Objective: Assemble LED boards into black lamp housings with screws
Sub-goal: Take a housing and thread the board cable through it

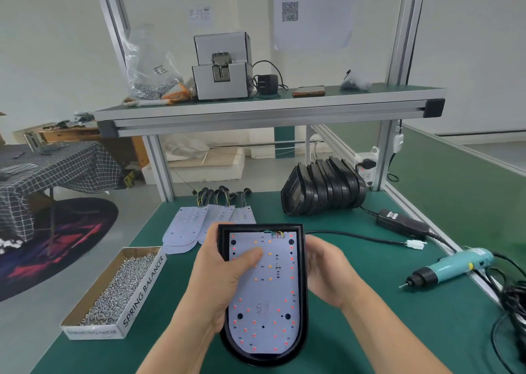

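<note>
Spotter: Housing held over the table, black, rounded end toward you, square end away. Your left hand is wrapped round its left edge, and the thumb lies flat on the board seated inside.

Checker: And your right hand?

Spotter: Curled round the right edge, fingers tucked behind the rim, a bit blurred. So both hands are clamped on the one housing.

Checker: That board sits face up, red and orange dots showing, "12V" printed low down, thin wires at its far edge.

Spotter: Around you now: box of screws at your left, open, lettered "SPRING BALANCER" on its side. Then spare boards fanned out just beyond your left hand, their leads bunched at the back.

Checker: There's a stack of housings lying on its side at the far right of the table. Your screwdriver, teal, rests on the table at your right, well apart from your hands, bit pointing left.

Spotter: A black cable with a white plug ends near your right hand. Up on the shelf: a grey machine, a bag, a phone.
</note>
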`<state>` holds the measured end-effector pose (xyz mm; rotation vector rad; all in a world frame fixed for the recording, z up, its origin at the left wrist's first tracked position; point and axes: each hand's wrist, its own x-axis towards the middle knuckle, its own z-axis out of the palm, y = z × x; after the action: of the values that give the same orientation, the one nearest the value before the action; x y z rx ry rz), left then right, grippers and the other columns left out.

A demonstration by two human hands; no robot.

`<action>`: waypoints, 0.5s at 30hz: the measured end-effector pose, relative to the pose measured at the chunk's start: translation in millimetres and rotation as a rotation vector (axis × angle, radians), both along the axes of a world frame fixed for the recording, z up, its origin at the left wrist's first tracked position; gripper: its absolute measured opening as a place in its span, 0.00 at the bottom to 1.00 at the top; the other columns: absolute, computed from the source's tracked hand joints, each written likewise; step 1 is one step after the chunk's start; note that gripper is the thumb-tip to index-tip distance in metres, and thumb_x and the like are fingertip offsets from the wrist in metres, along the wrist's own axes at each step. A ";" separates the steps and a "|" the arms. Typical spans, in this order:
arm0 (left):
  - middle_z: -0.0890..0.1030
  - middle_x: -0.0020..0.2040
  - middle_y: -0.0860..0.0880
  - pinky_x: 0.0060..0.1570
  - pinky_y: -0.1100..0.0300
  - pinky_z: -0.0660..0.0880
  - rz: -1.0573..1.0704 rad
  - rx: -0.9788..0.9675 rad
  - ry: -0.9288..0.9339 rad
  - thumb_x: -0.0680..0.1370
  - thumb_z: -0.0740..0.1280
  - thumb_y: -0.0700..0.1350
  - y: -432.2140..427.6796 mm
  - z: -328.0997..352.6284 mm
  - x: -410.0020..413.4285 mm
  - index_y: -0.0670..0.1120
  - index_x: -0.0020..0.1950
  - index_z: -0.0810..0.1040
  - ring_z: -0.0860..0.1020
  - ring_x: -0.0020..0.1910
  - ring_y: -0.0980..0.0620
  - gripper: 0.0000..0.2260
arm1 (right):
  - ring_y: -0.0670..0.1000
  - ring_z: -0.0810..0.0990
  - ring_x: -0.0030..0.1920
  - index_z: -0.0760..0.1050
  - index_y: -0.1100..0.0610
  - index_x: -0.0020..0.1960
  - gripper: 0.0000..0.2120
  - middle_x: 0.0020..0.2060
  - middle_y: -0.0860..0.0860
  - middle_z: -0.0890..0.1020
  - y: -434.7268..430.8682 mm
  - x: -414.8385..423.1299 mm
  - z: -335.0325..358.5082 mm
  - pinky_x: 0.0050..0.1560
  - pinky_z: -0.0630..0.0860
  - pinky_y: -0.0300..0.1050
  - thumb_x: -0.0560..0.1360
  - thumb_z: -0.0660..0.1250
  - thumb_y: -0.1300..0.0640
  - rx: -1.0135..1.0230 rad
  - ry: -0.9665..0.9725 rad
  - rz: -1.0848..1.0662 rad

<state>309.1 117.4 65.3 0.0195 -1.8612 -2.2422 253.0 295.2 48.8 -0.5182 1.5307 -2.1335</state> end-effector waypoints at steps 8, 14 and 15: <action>0.86 0.48 0.44 0.39 0.54 0.82 -0.060 0.021 0.041 0.68 0.80 0.39 -11.5 2.1 0.5 0.53 0.50 0.79 0.85 0.45 0.42 0.16 | 0.41 0.75 0.69 0.82 0.42 0.62 0.32 0.64 0.41 0.81 2.0 2.4 -3.3 0.74 0.62 0.49 0.74 0.56 0.23 0.277 0.286 -0.089; 0.75 0.40 0.53 0.39 0.68 0.71 -0.198 -0.214 0.251 0.66 0.77 0.48 -30.5 7.7 -6.8 0.53 0.47 0.77 0.72 0.40 0.55 0.14 | 0.57 0.70 0.72 0.78 0.60 0.66 0.18 0.73 0.55 0.72 0.4 -12.8 23.1 0.68 0.64 0.50 0.85 0.55 0.54 0.404 0.317 -0.030; 0.74 0.39 0.52 0.38 0.67 0.69 -0.236 -0.220 0.246 0.66 0.77 0.47 -33.2 6.7 -8.5 0.53 0.46 0.77 0.71 0.39 0.55 0.13 | 0.52 0.68 0.74 0.78 0.61 0.64 0.14 0.75 0.52 0.70 2.1 -16.2 22.9 0.68 0.64 0.45 0.83 0.59 0.60 0.434 0.374 -0.031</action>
<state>300.6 84.2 72.0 -0.5132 -2.0450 -2.0508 236.8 297.3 71.6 -0.7651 2.1445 -1.7093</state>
